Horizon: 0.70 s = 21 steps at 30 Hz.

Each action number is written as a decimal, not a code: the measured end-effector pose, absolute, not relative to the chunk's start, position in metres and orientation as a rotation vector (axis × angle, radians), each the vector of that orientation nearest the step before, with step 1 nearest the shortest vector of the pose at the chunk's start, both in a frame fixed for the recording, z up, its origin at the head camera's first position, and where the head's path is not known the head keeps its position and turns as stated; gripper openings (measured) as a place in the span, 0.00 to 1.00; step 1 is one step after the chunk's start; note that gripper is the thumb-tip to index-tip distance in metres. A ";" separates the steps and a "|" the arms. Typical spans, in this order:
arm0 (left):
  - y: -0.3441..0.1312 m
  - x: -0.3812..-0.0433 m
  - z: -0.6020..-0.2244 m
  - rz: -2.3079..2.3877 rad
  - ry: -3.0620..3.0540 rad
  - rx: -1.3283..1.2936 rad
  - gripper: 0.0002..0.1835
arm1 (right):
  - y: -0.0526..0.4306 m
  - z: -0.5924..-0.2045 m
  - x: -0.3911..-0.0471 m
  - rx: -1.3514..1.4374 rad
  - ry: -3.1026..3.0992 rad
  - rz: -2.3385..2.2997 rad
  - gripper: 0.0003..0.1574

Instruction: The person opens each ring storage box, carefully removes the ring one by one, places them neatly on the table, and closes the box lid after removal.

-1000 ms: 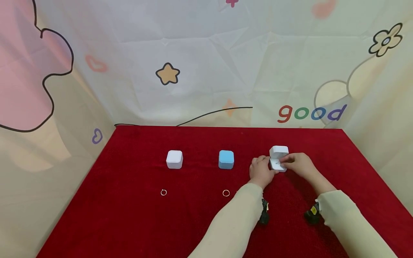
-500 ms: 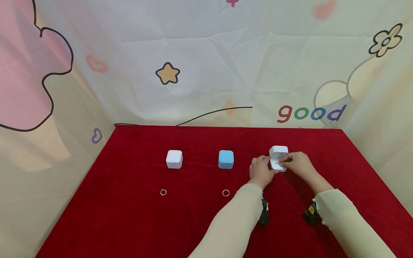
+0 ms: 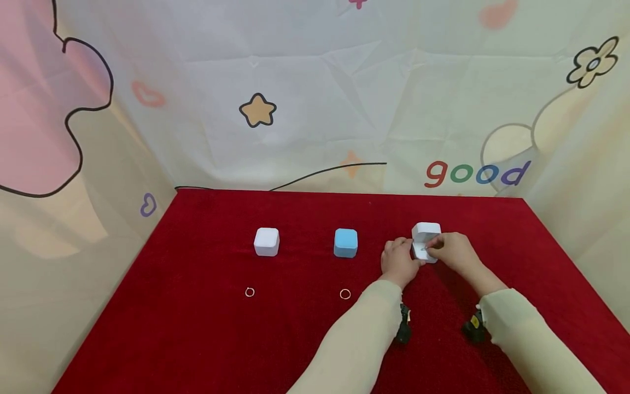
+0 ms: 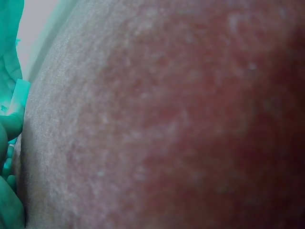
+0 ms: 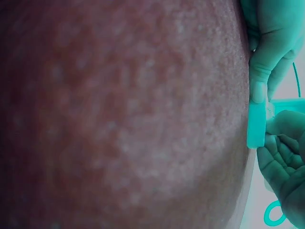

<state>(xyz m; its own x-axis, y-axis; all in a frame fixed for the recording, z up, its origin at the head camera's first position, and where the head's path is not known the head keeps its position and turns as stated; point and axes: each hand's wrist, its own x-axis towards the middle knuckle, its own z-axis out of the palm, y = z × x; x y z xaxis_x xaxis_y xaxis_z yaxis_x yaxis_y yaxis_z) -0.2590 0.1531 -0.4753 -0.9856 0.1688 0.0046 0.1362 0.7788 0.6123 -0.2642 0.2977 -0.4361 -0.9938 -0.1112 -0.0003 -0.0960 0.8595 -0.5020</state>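
Note:
A white ring box [image 3: 426, 230] stands with its lid raised at the right of the table. My left hand [image 3: 397, 262] grips its base from the left, with the thumb along the front. The thumb and fingers of my right hand [image 3: 456, 253] reach into the box from the right and pinch a small ring [image 3: 423, 249] at the cushion. Those fingertips partly hide the ring. In the right wrist view, the left thumb presses the box's front face [image 5: 257, 125] and the right fingers bend beside it. The left wrist view shows only a sliver of hands and box [image 4: 20, 93].
A closed white box [image 3: 267, 242] and a closed light blue box [image 3: 345, 243] stand to the left on the red cloth [image 3: 206, 339]. One ring [image 3: 250, 292] lies in front of the white box, another ring [image 3: 345, 294] in front of the blue one. A printed curtain [image 3: 315, 98] rises behind.
My right hand and forearm have shifted slightly left, its fingertips still inside the box. The left hand keeps its grip, and the box stays in place. The head view has tilted a little.

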 end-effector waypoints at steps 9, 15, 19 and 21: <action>0.155 -0.260 -0.475 0.962 2.925 0.247 0.26 | 0.301 -0.435 -0.261 -0.150 3.012 -0.807 0.10; 0.154 -0.257 -0.472 0.954 2.928 0.247 0.26 | 0.304 -0.438 -0.261 -0.137 3.014 -0.845 0.11; 0.153 -0.256 -0.470 0.949 2.928 0.240 0.27 | 0.304 -0.440 -0.261 -0.129 3.028 -0.872 0.11; 0.152 -0.256 -0.470 0.949 2.930 0.239 0.26 | 0.304 -0.441 -0.262 -0.119 3.034 -0.891 0.11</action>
<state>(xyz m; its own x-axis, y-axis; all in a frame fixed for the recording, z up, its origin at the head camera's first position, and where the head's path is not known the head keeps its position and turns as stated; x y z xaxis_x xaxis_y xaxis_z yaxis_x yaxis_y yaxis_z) -0.2564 0.1525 -0.4697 -0.9866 0.1630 -0.0021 0.1309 0.7994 0.5863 -0.2617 0.3036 -0.4414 -0.9969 -0.0655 0.0428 -0.0783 0.8387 -0.5390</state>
